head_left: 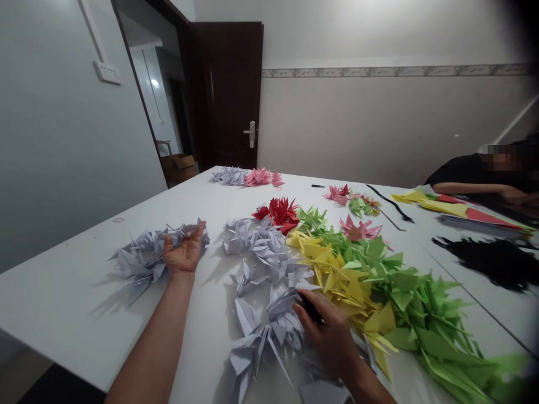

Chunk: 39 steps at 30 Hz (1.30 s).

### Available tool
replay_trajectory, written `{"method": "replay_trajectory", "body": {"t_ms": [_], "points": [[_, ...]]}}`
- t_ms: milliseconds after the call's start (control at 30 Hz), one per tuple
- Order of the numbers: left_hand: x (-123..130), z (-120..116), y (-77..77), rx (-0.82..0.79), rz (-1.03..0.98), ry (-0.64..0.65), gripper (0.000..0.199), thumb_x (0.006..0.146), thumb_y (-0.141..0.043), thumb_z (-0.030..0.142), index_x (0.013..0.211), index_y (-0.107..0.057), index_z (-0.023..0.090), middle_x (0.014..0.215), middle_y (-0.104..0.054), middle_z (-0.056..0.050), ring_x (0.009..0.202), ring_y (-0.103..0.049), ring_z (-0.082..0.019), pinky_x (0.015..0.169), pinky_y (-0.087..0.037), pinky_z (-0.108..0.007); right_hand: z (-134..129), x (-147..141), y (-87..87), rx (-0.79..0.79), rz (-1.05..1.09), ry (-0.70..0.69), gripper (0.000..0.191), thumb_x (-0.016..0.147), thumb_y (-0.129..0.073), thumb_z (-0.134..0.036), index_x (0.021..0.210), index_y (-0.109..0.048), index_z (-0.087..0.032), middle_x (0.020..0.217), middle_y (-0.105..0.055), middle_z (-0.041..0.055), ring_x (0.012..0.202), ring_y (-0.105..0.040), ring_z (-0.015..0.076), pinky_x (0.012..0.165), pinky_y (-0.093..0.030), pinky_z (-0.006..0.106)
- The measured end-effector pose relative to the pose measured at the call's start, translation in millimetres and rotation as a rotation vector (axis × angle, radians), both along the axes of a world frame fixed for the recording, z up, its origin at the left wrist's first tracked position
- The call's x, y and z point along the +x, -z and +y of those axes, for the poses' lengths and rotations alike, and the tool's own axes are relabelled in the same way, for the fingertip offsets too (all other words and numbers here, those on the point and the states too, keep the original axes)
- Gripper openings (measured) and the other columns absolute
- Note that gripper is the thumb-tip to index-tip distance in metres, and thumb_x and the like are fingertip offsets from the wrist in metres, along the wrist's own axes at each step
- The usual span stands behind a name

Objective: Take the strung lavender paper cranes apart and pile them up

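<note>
My left hand (184, 251) lies with its palm turned up and fingers stretched against a pile of pale grey-white origami pieces (138, 255). It grips nothing that I can see. My right hand (330, 331) is closed around a dark, slim object (310, 307), perhaps a pen; its ends are mostly hidden. That hand rests over a long heap of white origami (261, 252). Beside this heap run yellow origami (337, 269) and green origami (415, 297), all with pointed folded tips. Red origami (280, 214) sits at the heap's far end.
Pink origami (259, 177) stands at the table's far edge. To the right lie a bundle of black cords (484, 258) and coloured paper sheets (467, 210). A person in a dark top (458, 168) leans on the table there. Behind is an open brown door (229, 95).
</note>
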<state>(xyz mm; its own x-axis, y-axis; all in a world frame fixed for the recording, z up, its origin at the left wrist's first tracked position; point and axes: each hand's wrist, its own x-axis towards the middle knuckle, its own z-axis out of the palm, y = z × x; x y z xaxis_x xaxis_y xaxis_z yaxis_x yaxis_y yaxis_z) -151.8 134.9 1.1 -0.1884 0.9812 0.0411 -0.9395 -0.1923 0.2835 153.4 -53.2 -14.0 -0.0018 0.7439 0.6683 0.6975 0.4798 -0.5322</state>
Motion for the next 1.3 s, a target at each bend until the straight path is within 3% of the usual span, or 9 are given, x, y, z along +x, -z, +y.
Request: {"method": "replay_trajectory", "body": {"t_ms": [100, 233, 500, 567, 700, 833, 967, 1133, 1300], "points": [[4, -5, -3.3, 0.079, 0.043, 0.049, 0.063, 0.078, -0.045, 0.034, 0.128, -0.035, -0.002, 0.127, -0.050, -0.027, 0.125, -0.045, -0.031, 0.097, -0.044, -0.046, 0, 0, -0.5, -0.001, 0.004, -0.009, 0.019, 0.084, -0.055, -0.026, 0.100, -0.063, -0.018, 0.087, -0.070, 0.0074, 0.078, -0.067, 0.0187, 0.068, -0.054, 0.027], [4, -5, -8.6, 0.088, 0.096, 0.101, 0.050, 0.086, -0.033, 0.013, 0.134, -0.031, -0.001, 0.122, -0.057, -0.023, 0.122, -0.050, -0.019, 0.090, -0.049, -0.028, -1, 0, -0.1, -0.012, 0.006, -0.005, 0.020, 0.084, -0.055, -0.026, 0.102, -0.063, -0.019, 0.089, -0.070, 0.0077, 0.080, -0.067, 0.0191, 0.071, -0.054, 0.028], [16, -4, -13.6, 0.001, 0.190, 0.193, 0.042, 0.093, -0.029, 0.037, 0.109, -0.058, 0.011, 0.098, -0.070, -0.013, 0.098, -0.065, -0.018, 0.075, -0.054, -0.026, -2, -1, -1.0, -0.030, 0.012, -0.022, 0.020, 0.085, -0.054, -0.027, 0.102, -0.062, -0.020, 0.087, -0.069, 0.0073, 0.078, -0.066, 0.0190, 0.069, -0.053, 0.029], [27, -6, -14.2, -0.062, 0.382, 0.157, 0.027, 0.088, -0.041, 0.029, 0.096, -0.063, 0.014, 0.090, -0.071, -0.009, 0.086, -0.067, -0.017, 0.069, -0.054, -0.025, -2, 0, -0.7, -0.022, 0.010, -0.025, 0.019, 0.085, -0.055, -0.026, 0.102, -0.062, -0.020, 0.087, -0.069, 0.0071, 0.078, -0.066, 0.0186, 0.069, -0.053, 0.028], [52, -13, -9.1, -0.048, 0.880, -0.143, 0.013, 0.066, -0.066, 0.018, 0.079, -0.066, 0.016, 0.076, -0.066, -0.002, 0.066, -0.060, -0.011, 0.058, -0.045, -0.019, -1, 0, -0.4, -0.007, 0.004, -0.025, 0.020, 0.084, -0.056, -0.025, 0.102, -0.062, -0.019, 0.087, -0.069, 0.0071, 0.079, -0.066, 0.0186, 0.069, -0.053, 0.028], [68, -19, 0.3, 0.181, 1.328, -0.295, 0.022, 0.055, -0.073, 0.016, 0.076, -0.071, 0.021, 0.098, -0.064, -0.006, 0.098, -0.055, -0.022, 0.084, -0.044, -0.030, -2, 0, -0.9, -0.015, -0.009, -0.032, 0.020, 0.085, -0.055, -0.024, 0.103, -0.061, -0.019, 0.090, -0.069, 0.0077, 0.081, -0.066, 0.0187, 0.070, -0.053, 0.028], [76, -20, 5.6, 0.373, 1.644, -0.345, 0.012, 0.058, -0.073, 0.018, 0.069, -0.071, 0.023, 0.100, -0.064, -0.008, 0.105, -0.051, -0.027, 0.104, -0.027, -0.046, -2, 1, -1.0, -0.008, -0.020, -0.032, 0.019, 0.085, -0.055, -0.023, 0.103, -0.060, -0.018, 0.089, -0.069, 0.0073, 0.081, -0.066, 0.0179, 0.070, -0.053, 0.027], [94, -34, -0.9, 0.444, 1.485, -0.454, 0.008, 0.066, -0.072, 0.023, 0.074, -0.072, 0.023, 0.110, -0.061, -0.008, 0.114, -0.048, -0.025, 0.104, -0.029, -0.042, 0, 1, -1.2, 0.012, -0.018, -0.024, 0.019, 0.085, -0.055, -0.023, 0.102, -0.061, -0.018, 0.088, -0.069, 0.0071, 0.079, -0.066, 0.0176, 0.070, -0.053, 0.026], [121, -52, -0.3, 0.278, 1.076, -0.279, 0.016, 0.066, -0.073, 0.032, 0.074, -0.068, 0.018, 0.096, -0.062, -0.005, 0.091, -0.059, -0.017, 0.076, -0.047, -0.027, 0, 0, -0.8, 0.010, -0.012, -0.037, 0.019, 0.085, -0.055, -0.024, 0.102, -0.061, -0.018, 0.085, -0.069, 0.0060, 0.076, -0.065, 0.0171, 0.067, -0.053, 0.026]]}}
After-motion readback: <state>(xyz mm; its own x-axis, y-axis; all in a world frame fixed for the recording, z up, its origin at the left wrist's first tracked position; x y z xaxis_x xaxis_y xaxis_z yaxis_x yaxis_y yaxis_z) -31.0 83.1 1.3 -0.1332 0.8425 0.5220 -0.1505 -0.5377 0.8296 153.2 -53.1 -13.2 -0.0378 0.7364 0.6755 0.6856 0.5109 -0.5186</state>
